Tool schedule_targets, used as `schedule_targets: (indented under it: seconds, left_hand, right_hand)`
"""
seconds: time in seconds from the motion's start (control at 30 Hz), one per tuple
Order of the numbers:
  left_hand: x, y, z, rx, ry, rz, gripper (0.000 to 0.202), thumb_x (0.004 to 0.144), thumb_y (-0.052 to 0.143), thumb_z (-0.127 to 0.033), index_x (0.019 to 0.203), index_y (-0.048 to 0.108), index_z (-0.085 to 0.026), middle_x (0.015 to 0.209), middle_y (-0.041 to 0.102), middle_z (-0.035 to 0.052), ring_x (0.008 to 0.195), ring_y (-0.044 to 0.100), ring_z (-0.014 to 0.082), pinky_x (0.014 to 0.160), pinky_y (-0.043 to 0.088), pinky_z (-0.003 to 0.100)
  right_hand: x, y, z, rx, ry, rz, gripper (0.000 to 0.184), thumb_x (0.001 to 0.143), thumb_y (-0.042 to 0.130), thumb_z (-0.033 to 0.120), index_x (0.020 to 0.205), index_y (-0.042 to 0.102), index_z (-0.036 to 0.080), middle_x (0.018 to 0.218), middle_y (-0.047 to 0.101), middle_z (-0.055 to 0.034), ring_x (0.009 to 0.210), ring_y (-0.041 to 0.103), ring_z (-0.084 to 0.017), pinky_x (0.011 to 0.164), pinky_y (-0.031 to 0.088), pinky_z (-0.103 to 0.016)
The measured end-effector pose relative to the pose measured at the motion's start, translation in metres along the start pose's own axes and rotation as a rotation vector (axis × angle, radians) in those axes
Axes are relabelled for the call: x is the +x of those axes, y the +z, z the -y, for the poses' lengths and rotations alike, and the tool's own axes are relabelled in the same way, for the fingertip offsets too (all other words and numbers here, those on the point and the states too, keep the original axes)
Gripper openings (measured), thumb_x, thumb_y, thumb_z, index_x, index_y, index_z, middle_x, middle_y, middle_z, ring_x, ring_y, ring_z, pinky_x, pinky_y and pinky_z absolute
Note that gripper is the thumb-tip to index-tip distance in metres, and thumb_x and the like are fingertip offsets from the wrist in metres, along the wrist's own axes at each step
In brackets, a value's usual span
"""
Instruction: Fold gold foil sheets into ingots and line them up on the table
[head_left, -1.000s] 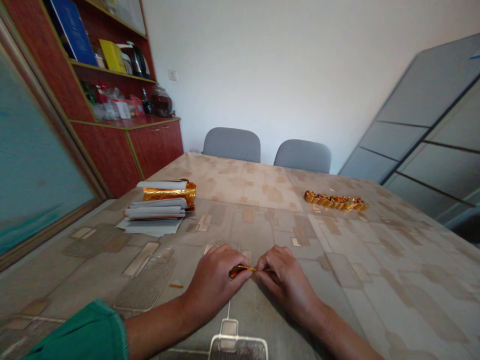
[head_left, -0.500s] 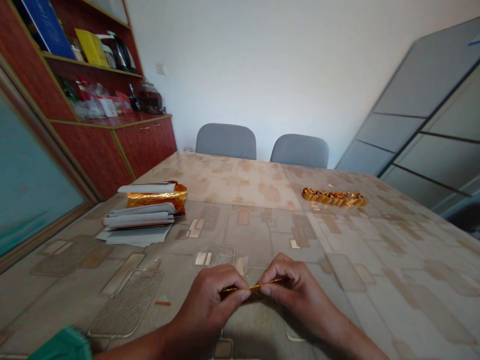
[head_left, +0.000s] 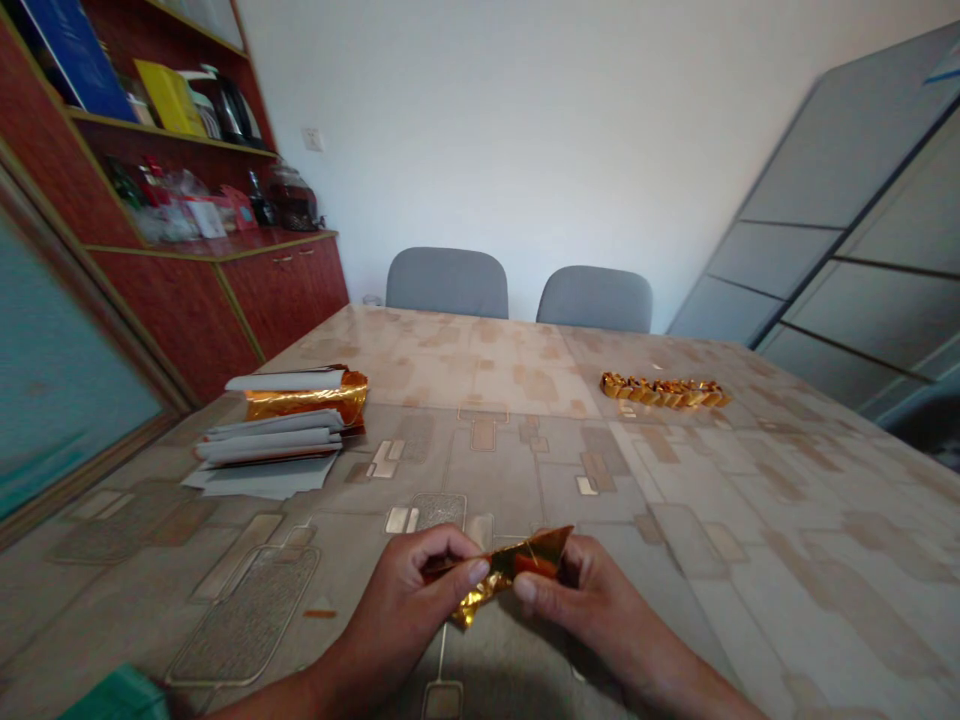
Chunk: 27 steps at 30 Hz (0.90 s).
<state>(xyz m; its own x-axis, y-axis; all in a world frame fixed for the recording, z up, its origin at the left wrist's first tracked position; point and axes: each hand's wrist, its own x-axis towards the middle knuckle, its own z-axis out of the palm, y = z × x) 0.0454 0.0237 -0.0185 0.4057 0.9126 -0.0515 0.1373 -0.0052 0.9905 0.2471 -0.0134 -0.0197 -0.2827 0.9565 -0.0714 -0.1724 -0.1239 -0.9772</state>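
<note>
Both of my hands hold one small piece of gold foil paper [head_left: 517, 568] just above the near edge of the table [head_left: 525, 450]. My left hand [head_left: 416, 600] pinches its left end between thumb and fingers. My right hand [head_left: 581, 600] pinches the right end, where the foil stands up in a folded point. A stack of white and gold foil sheets [head_left: 289, 425] lies to the left. A row of folded gold foil pieces [head_left: 664, 390] lies far right of centre.
Two grey chairs [head_left: 517, 290] stand at the table's far side. A red wooden cabinet [head_left: 217, 250] with shelves of bottles and boxes fills the left. Grey panels [head_left: 840, 240] lean against the wall on the right. A tiny foil scrap [head_left: 319, 613] lies near my left hand.
The foil was a thin flat strip pressed between my hands. It now shows a wider, partly folded face, and both hands have lifted slightly off the table.
</note>
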Motion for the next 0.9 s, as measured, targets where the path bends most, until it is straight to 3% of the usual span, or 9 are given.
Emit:
schedule_targets:
  seconds: [0.13,0.37,0.5,0.63,0.9]
  left_hand:
    - [-0.001,0.003,0.004,-0.017,0.014,0.021,0.026,0.080,0.066,-0.038,0.066,0.063,-0.016,0.058,0.055,-0.0021,0.056,0.050,0.0131,0.053,0.036,0.022]
    - [0.000,0.002,0.000,0.005,0.024,0.031,0.015,0.070,0.073,-0.027,0.066,0.063,-0.017,0.061,0.056,-0.0034,0.059,0.051,0.0126,0.056,0.038,0.022]
    - [0.002,0.003,-0.001,-0.129,-0.068,0.076,0.021,0.068,0.073,-0.031,0.063,0.058,-0.018,0.055,0.055,-0.0039,0.052,0.049,0.0116,0.051,0.037,0.021]
    - [0.002,0.002,0.002,-0.172,-0.039,0.074,0.024,0.068,0.076,-0.032,0.062,0.059,-0.017,0.054,0.055,-0.0040,0.051,0.049,0.0107,0.050,0.038,0.021]
    - [0.009,0.002,0.003,-0.263,-0.055,0.100,0.033,0.067,0.083,-0.037,0.072,0.057,-0.017,0.060,0.056,-0.0051,0.053,0.049,0.0094,0.050,0.038,0.020]
  right_hand:
    - [0.000,0.005,-0.005,-0.042,-0.001,-0.022,0.036,0.082,0.076,0.049,0.069,0.068,0.016,0.060,0.046,0.0047,0.057,0.036,-0.010,0.055,0.026,-0.025]
    - [-0.001,0.008,-0.004,-0.048,0.007,-0.104,0.038,0.079,0.078,0.053,0.069,0.069,0.016,0.060,0.049,0.0037,0.056,0.037,-0.011,0.053,0.028,-0.025]
    - [0.000,0.004,0.000,-0.049,-0.012,-0.017,0.038,0.078,0.077,0.054,0.068,0.073,0.017,0.058,0.053,0.0027,0.053,0.040,-0.011,0.053,0.030,-0.025]
    - [0.001,-0.003,0.002,0.018,0.065,0.032,0.038,0.071,0.083,0.055,0.074,0.075,0.019,0.061,0.061,0.0008,0.052,0.044,-0.011,0.054,0.034,-0.025]
    - [0.004,-0.003,0.000,-0.040,-0.011,-0.118,0.038,0.074,0.081,0.055,0.069,0.071,0.019,0.062,0.057,0.0014,0.057,0.042,-0.012,0.055,0.032,-0.024]
